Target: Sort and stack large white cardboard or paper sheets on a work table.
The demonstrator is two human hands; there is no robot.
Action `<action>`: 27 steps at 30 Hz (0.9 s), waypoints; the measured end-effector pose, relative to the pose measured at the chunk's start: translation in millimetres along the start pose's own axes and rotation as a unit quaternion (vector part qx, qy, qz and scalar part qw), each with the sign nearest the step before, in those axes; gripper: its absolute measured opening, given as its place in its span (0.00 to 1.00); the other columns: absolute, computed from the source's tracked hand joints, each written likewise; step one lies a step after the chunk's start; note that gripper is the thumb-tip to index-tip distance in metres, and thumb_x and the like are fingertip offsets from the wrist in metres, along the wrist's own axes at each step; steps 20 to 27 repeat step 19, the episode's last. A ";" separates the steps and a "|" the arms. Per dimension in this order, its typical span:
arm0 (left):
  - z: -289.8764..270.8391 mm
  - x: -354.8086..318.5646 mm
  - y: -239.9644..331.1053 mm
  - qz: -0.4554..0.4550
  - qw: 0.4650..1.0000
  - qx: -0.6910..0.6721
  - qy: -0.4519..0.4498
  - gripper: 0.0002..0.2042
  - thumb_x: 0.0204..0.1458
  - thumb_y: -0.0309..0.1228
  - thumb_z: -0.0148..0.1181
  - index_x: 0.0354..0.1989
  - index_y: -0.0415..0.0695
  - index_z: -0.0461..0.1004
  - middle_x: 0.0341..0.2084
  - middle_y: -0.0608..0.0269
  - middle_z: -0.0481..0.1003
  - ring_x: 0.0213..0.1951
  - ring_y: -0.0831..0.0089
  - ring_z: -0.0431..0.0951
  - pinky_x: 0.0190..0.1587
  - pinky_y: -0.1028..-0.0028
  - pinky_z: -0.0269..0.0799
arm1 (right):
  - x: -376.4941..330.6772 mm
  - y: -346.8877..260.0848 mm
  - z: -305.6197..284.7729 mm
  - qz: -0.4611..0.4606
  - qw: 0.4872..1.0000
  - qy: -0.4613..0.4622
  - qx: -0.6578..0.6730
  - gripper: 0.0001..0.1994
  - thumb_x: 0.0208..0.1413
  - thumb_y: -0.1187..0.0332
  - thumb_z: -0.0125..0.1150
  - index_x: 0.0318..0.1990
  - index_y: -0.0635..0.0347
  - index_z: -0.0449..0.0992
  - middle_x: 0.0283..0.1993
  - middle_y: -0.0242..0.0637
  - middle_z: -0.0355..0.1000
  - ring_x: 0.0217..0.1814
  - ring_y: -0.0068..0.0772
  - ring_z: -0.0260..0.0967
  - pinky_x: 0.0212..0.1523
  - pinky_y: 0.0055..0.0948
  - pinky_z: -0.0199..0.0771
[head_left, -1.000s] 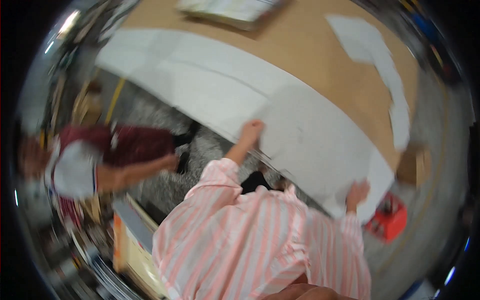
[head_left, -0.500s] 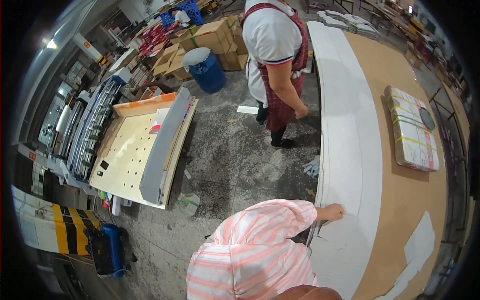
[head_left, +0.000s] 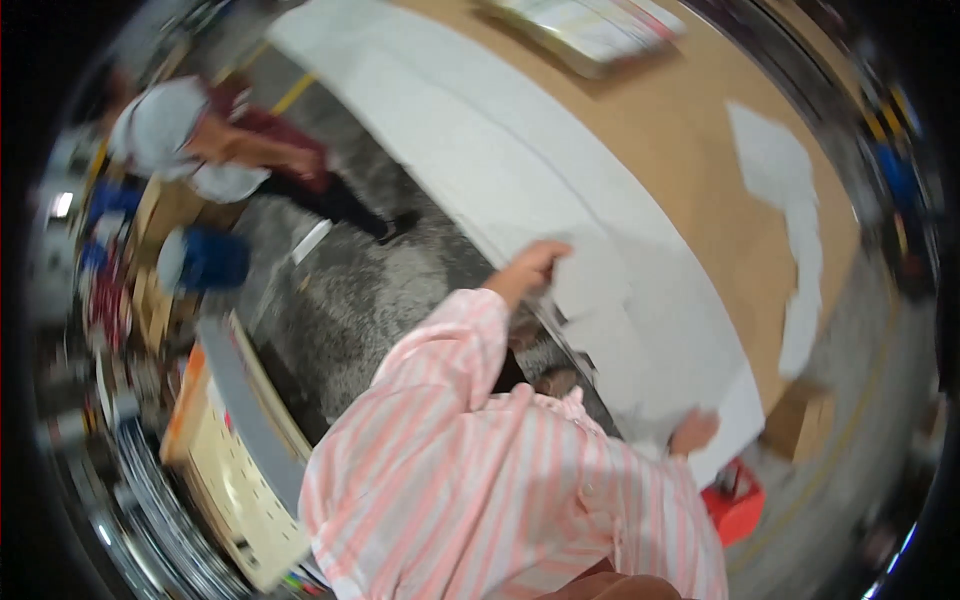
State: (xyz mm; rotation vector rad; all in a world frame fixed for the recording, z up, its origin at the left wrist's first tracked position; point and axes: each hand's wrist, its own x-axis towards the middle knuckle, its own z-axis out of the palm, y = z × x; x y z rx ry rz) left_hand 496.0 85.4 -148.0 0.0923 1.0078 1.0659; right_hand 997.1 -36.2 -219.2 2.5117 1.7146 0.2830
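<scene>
A long white sheet [head_left: 590,210] lies along the near side of a brown-topped table [head_left: 690,190]. At its near edge is my left hand [head_left: 532,270], its fingers curled in, with one reaching forward over the sheet. What those fingers hold, if anything, is hidden. Farther right, my right hand [head_left: 694,430] lies on the sheet close to its end, fingers stretched out and somewhat blurred. Between the hands, the sheet's near edge looks uneven beside a dark gap.
A torn white strip [head_left: 795,235] and a wrapped bundle [head_left: 590,30] lie on the table. A person in an apron [head_left: 265,140] stands at the left. A blue barrel [head_left: 210,260] and a perforated board bed [head_left: 245,470] are on the left; a red container [head_left: 735,505] is below the table's right end.
My view has swung toward the table's right end. My right hand has come into view on the sheet. My left hand remains near the sheet's edge, one finger now reaching forward.
</scene>
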 end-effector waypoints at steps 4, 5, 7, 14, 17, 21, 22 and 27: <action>15.0 45.2 36.2 -0.015 0.998 0.059 0.012 0.10 0.44 0.30 0.56 0.34 0.39 0.72 0.30 0.60 0.74 0.32 0.68 0.74 0.37 0.68 0.70 | 24.0 -43.4 -39.2 0.120 0.988 -0.027 0.090 0.31 0.55 0.47 0.41 0.60 0.61 0.53 0.63 0.49 0.47 0.66 0.48 0.40 0.60 0.49 0.41; 15.2 47.2 19.7 -0.013 0.998 0.060 0.017 0.10 0.44 0.30 0.57 0.34 0.39 0.72 0.30 0.61 0.74 0.32 0.69 0.73 0.37 0.69 0.70 | 15.6 -23.6 -33.7 0.133 0.984 -0.048 0.108 0.32 0.55 0.47 0.40 0.62 0.58 0.49 0.66 0.46 0.42 0.68 0.48 0.35 0.60 0.53 0.37; 17.0 42.6 -3.8 0.012 0.993 0.117 0.014 0.09 0.45 0.30 0.57 0.33 0.40 0.73 0.28 0.64 0.73 0.30 0.73 0.72 0.36 0.72 0.68 | 1.0 9.1 -16.1 0.125 0.985 -0.055 0.106 0.33 0.54 0.47 0.42 0.62 0.57 0.50 0.66 0.47 0.42 0.68 0.47 0.36 0.60 0.52 0.37; 10.6 -35.9 -47.1 0.132 0.939 0.308 0.082 0.09 0.49 0.32 0.56 0.32 0.39 0.74 0.20 0.71 0.70 0.23 0.82 0.65 0.24 0.82 0.57 | -60.7 42.8 -34.3 0.131 0.983 0.021 0.125 0.33 0.52 0.47 0.45 0.61 0.57 0.51 0.64 0.49 0.44 0.67 0.52 0.36 0.59 0.57 0.36; 4.8 -47.4 -74.9 0.171 0.916 0.352 0.088 0.08 0.49 0.31 0.56 0.32 0.38 0.74 0.21 0.70 0.70 0.24 0.81 0.66 0.26 0.81 0.59 | -85.3 64.8 -42.3 0.141 0.981 0.016 0.130 0.33 0.53 0.47 0.44 0.61 0.56 0.50 0.65 0.48 0.43 0.67 0.52 0.34 0.60 0.57 0.34; 0.0 -46.7 -83.6 0.193 0.902 0.368 0.117 0.11 0.47 0.30 0.57 0.33 0.34 0.74 0.23 0.67 0.72 0.26 0.81 0.67 0.29 0.82 0.61 | -93.9 71.7 -44.9 0.142 0.980 0.003 0.139 0.33 0.52 0.46 0.44 0.61 0.55 0.50 0.65 0.47 0.42 0.67 0.51 0.33 0.60 0.58 0.33; 0.0 -46.7 -83.6 0.193 0.902 0.368 0.117 0.11 0.47 0.30 0.57 0.33 0.34 0.74 0.23 0.67 0.72 0.26 0.81 0.67 0.29 0.82 0.61 | -93.9 71.7 -44.9 0.142 0.980 0.003 0.139 0.33 0.52 0.46 0.44 0.61 0.55 0.50 0.65 0.47 0.42 0.67 0.51 0.33 0.60 0.58 0.33; 0.0 -46.7 -83.6 0.193 0.902 0.368 0.117 0.11 0.47 0.30 0.57 0.33 0.34 0.74 0.23 0.67 0.72 0.26 0.81 0.67 0.29 0.82 0.61 | -93.9 71.7 -44.9 0.142 0.980 0.003 0.139 0.33 0.52 0.46 0.44 0.61 0.55 0.50 0.65 0.47 0.42 0.67 0.51 0.33 0.60 0.58 0.33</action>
